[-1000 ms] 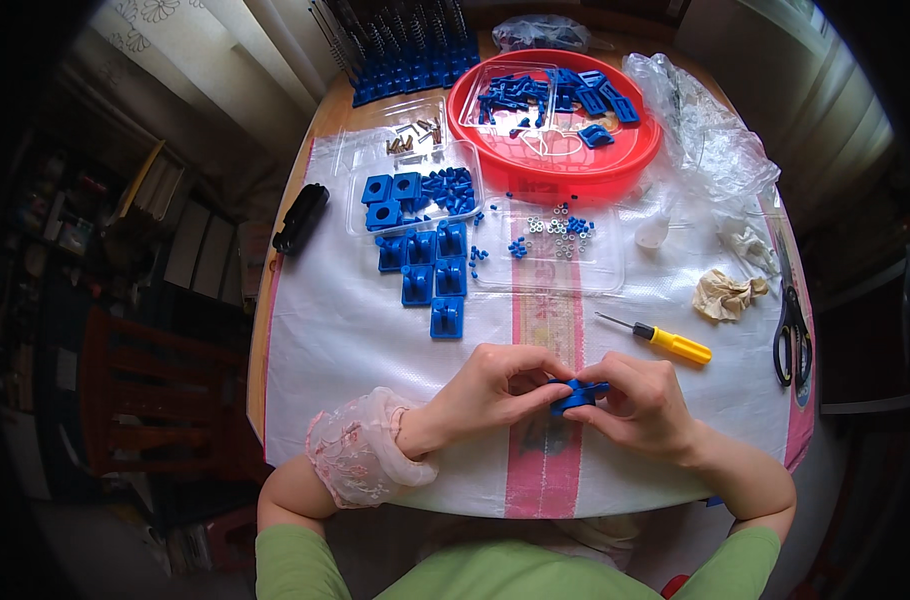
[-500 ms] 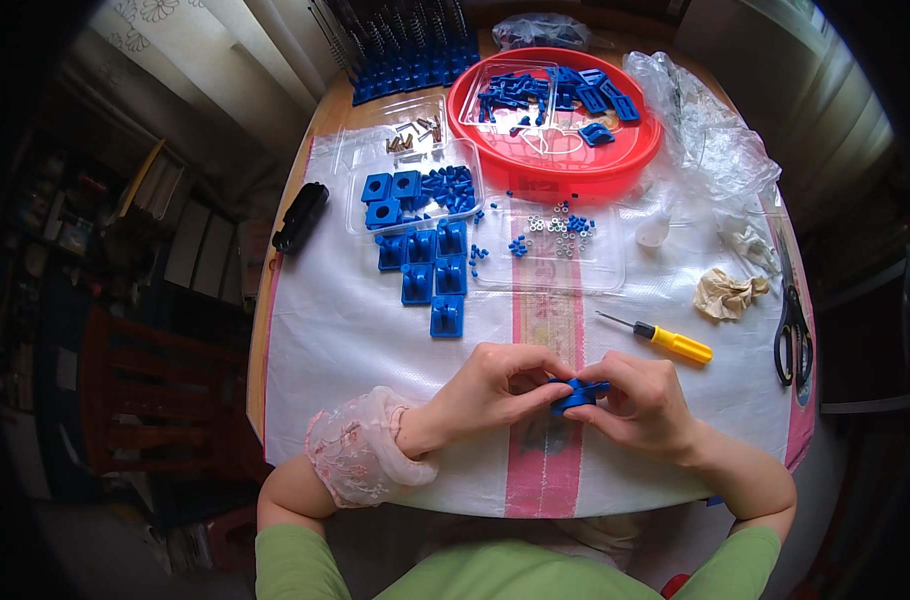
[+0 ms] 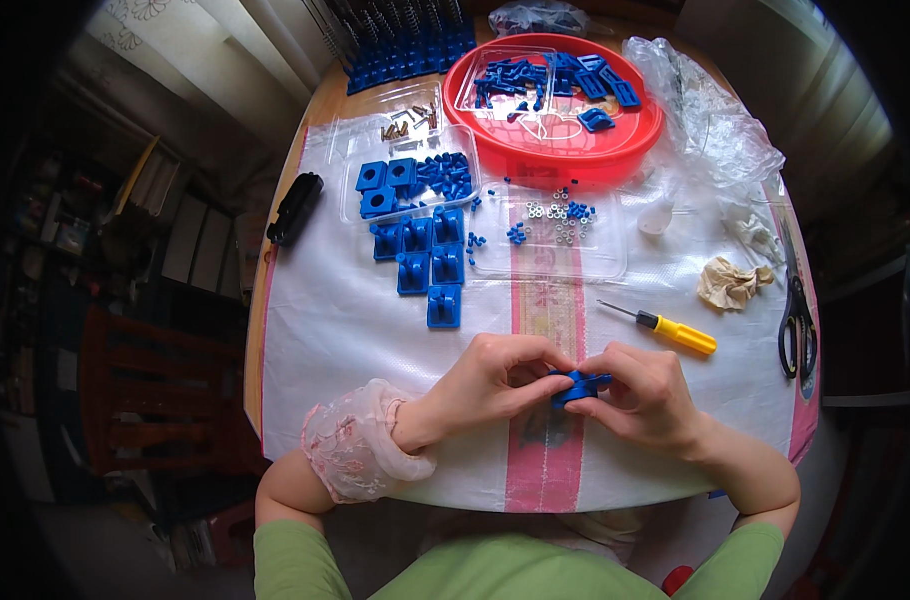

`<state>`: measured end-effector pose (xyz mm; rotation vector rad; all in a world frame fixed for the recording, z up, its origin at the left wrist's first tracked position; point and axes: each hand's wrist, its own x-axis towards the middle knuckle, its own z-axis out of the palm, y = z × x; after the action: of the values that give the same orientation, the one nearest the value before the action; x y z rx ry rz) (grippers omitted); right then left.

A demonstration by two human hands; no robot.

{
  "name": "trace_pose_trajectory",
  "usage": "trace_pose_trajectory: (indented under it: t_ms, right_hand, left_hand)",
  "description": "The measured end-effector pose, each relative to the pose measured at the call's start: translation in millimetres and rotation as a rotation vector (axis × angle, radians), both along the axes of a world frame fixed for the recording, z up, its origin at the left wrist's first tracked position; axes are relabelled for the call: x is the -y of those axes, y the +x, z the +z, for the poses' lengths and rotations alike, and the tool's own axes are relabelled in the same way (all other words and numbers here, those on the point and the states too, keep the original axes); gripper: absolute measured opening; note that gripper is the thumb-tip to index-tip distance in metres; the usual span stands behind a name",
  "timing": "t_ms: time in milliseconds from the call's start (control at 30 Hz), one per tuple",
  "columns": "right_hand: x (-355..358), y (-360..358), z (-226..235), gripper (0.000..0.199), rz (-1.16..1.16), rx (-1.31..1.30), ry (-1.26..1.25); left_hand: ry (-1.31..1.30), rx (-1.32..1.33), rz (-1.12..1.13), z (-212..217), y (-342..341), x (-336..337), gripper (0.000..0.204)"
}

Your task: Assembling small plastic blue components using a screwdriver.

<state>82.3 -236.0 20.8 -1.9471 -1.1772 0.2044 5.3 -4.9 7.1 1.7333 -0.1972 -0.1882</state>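
Note:
Near the table's front edge, a small blue plastic part (image 3: 578,390) is pinched between my two hands, partly covered by my fingers. My left hand (image 3: 500,380) grips its left side with thumb and fingertips. Fingers of my right hand (image 3: 643,398) close on its right side. To the upper right of my hands lies a screwdriver (image 3: 680,334) with a yellow handle, its tip pointing left. Several square blue pieces with raised middles (image 3: 444,306) stand grouped at the upper left. Behind them, a clear tray (image 3: 347,205) holds flat blue squares with holes and small blue cone-like bits.
A red round basin (image 3: 615,160) with blue parts stands at the back. A clear lid (image 3: 615,272) carries white rings and blue bits. Black scissors (image 3: 797,335), crumpled paper (image 3: 732,284) and clear plastic bags (image 3: 710,120) lie right; a black case (image 3: 297,208) lies left.
The view has shifted slightly, so the table things sit a little higher in it. Both hands keep hold of the blue part at nearly the same spot.

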Motion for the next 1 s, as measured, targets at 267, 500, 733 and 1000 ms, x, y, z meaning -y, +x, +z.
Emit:
trace_pose_trajectory:
  t_ms: [267,500,733,1000]
  right_hand:
    - [-0.3,0.0,-1.2,0.032,0.003,-0.019,0.012]
    - [-0.1,0.3,-1.3,0.032,0.002,-0.018,0.015]
    - [-0.1,0.2,-1.0,0.032,0.004,-0.003,0.008]
    - [-0.1,0.2,0.6,0.033,0.004,0.006,0.006]
  left_hand:
    - [-0.016,0.027,-0.001,-2.7,0.3,0.0,0.018]
    - [-0.001,-0.006,-0.010,0.2,0.5,-0.7,0.019]
    - [-0.016,0.017,-0.003,-2.0,0.0,0.0,0.019]
    - [-0.020,0.023,-0.001,-2.0,-0.4,0.0,0.019]
